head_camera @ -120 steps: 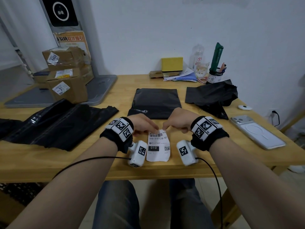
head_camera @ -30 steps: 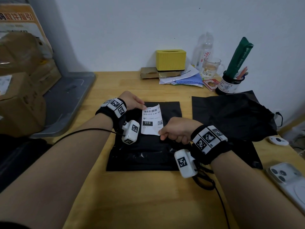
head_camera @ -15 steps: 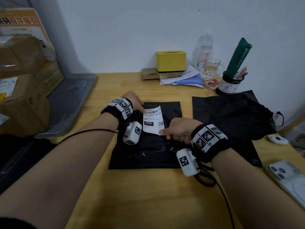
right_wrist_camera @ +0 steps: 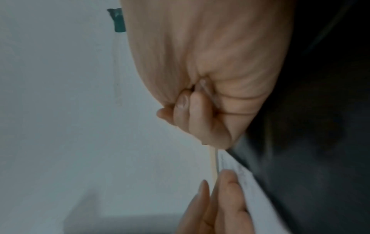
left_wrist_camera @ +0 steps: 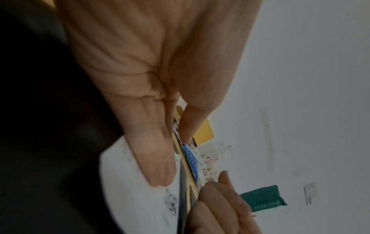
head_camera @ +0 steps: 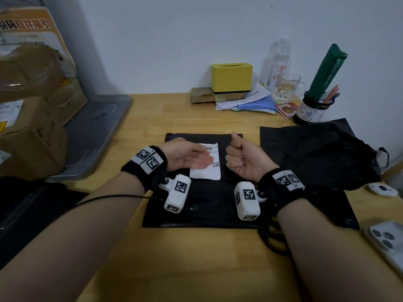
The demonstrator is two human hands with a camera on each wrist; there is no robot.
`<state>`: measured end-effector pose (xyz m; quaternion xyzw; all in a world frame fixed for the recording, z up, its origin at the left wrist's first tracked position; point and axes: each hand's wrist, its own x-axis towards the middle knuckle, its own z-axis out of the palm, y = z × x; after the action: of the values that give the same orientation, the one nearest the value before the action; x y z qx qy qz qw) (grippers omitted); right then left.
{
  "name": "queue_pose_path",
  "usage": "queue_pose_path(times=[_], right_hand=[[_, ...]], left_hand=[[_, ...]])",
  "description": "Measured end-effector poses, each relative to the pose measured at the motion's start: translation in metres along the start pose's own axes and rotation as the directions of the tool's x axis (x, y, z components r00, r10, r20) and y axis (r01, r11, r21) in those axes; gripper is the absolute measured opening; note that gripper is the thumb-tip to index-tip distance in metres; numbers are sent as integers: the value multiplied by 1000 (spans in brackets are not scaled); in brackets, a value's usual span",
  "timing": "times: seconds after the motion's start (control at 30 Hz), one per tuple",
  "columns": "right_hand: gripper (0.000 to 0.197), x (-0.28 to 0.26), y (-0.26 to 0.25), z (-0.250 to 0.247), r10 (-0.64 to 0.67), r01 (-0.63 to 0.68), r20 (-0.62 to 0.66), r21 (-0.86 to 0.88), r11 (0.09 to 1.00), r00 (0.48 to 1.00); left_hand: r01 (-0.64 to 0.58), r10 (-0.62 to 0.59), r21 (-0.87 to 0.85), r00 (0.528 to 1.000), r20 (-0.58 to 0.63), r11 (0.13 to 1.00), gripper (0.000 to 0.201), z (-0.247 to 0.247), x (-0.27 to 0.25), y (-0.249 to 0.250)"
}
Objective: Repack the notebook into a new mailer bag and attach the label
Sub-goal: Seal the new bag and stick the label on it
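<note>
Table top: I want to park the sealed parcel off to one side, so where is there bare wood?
Bare table runs along the near edge, in front of the mailer bag. A second strip lies between the bag and the yellow box, left of the papers. The right side is crowded by the crumpled black bag and the phone; the cardboard boxes block the left.

Head view: high, angled forward and down over the bench (head_camera: 196, 258), takes in both forearms and the far wall. Left wrist view: pressed close under the left hand (left_wrist_camera: 160, 79), facing along its fingers to the wall. Right wrist view: same, close under the right hand (right_wrist_camera: 210, 71). All three share the white label (head_camera: 206, 171) and the green packet (head_camera: 327, 68)
</note>
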<state>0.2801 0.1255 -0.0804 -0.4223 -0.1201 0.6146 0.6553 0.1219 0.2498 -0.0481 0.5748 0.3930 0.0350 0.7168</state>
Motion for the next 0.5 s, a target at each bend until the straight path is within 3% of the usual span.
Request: queue_pose_path(times=[0.27, 0.5], right_hand=[[55, 7, 6, -10, 52, -53, 24, 44, 998, 998], [60, 9, 3, -15, 76, -80, 54, 75, 994, 996]], left_hand=[[29, -30, -115, 1000, -6, 993, 32, -5, 9, 5], [-17, -9, -226, 993, -115, 974, 37, -15, 22, 17]])
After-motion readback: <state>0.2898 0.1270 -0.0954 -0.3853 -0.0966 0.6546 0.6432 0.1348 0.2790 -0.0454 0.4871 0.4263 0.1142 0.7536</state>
